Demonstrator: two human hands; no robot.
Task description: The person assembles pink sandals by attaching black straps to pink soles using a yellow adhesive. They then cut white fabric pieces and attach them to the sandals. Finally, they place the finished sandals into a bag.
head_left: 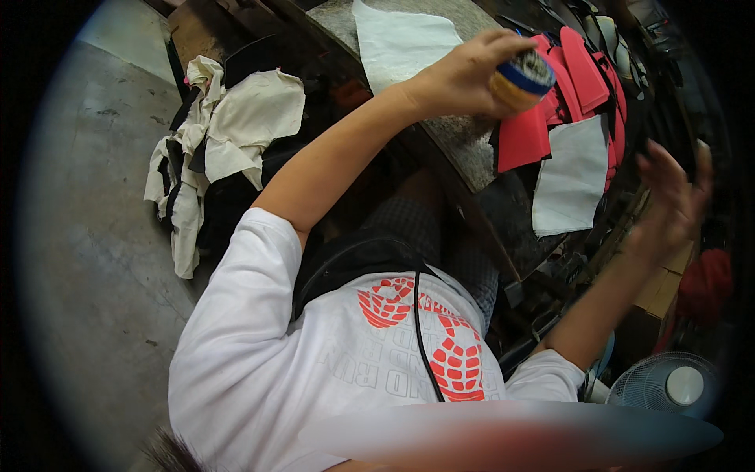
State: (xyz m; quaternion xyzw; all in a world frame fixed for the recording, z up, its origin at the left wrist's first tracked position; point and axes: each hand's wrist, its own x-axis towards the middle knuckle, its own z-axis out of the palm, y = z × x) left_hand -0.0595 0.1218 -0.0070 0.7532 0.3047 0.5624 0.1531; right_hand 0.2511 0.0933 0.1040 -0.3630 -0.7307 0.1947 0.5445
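My left hand point(468, 75) is wrapped round a small yellow can point(519, 82) with a blue rim and a mottled grey top. The can is tilted above the grey table, beside a stack of red sheet pieces point(568, 75). Behind that hand, a white cloth piece point(405, 43) is spread on the table. A second white piece point(572, 177) lies partly over the red ones. My right hand point(670, 200) is raised to the right of these pieces, its fingers apart and smeared by motion. Nothing shows in its grasp.
Cream fabric scraps point(252, 118) hang in a heap left of the table. The table edge point(464, 185) runs in front of my legs. A fan point(661, 385) stands at the lower right, near a cardboard box point(657, 295) and a red cloth point(705, 287).
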